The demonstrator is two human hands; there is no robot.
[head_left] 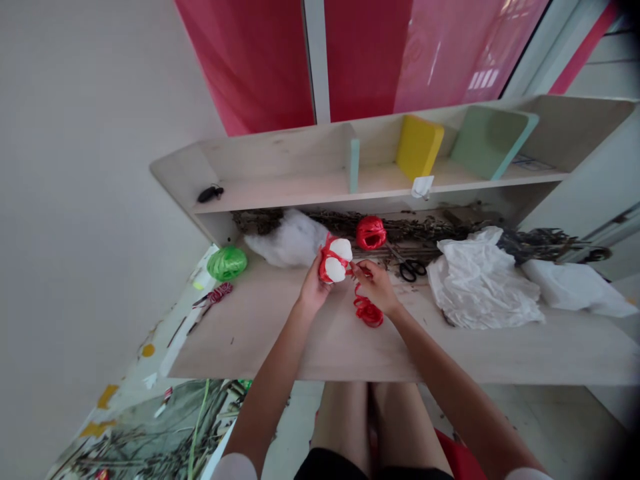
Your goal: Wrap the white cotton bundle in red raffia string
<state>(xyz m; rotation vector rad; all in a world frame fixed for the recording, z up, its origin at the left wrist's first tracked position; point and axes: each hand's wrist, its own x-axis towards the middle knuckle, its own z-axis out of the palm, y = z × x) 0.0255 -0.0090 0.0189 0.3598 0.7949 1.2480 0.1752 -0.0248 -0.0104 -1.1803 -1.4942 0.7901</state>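
Observation:
My left hand [314, 283] is closed around a small white bundle [336, 269] wrapped with red plastic ribbon, held a little above the desk. The ribbon crosses the white part and covers its left side. Close against the bundle's right side, my right hand [373, 285] pinches the red ribbon with its fingertips. Below that hand a loose coil of red ribbon [369, 312] lies on the desk. A ball of red ribbon [371, 233] sits behind the hands, and scissors with black handles [413, 269] rest to its right.
White stuffing [295, 239] lies behind my left hand. A green ribbon ball [227, 264] and a red-and-white cord bundle [220, 292] are at the left. Crumpled white paper [487, 280] covers part of the right side. Dried stems [415, 233] line the back under the shelf [300, 190].

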